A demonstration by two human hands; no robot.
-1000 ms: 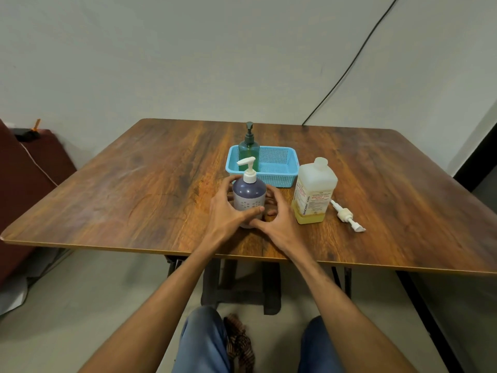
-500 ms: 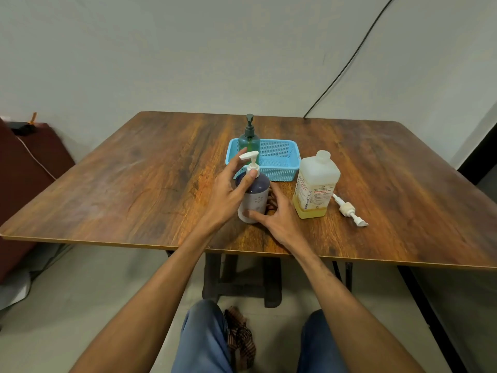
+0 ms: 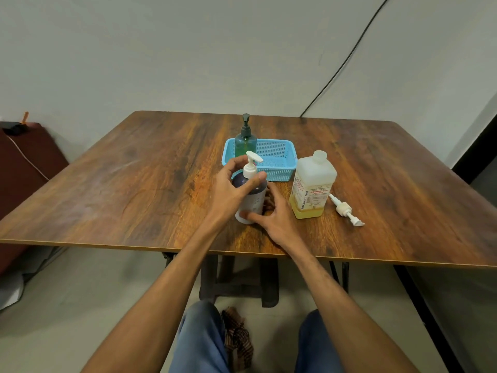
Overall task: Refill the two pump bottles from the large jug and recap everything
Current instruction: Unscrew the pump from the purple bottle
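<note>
A purple pump bottle [image 3: 255,195] with a white pump head [image 3: 251,164] stands near the table's front edge. My left hand [image 3: 231,189] wraps its shoulder, fingers curled around the pump collar. My right hand [image 3: 274,216] grips the bottle's base from the right. A green pump bottle [image 3: 245,140] with a dark pump stands in the left end of a blue basket [image 3: 277,168]. The large white jug [image 3: 313,184], uncapped and with a little yellow liquid at the bottom, stands to the right. Its white pump [image 3: 345,210] lies on the table beside it.
The wooden table [image 3: 134,184] has its front edge just below my hands. A black cable [image 3: 347,57] runs down the wall behind. A dark red seat [image 3: 24,162] stands at the left. My knees show under the table.
My left hand has climbed from the purple bottle's side to its shoulder and pump collar. My right hand has stayed at the base. The view has shifted slightly.
</note>
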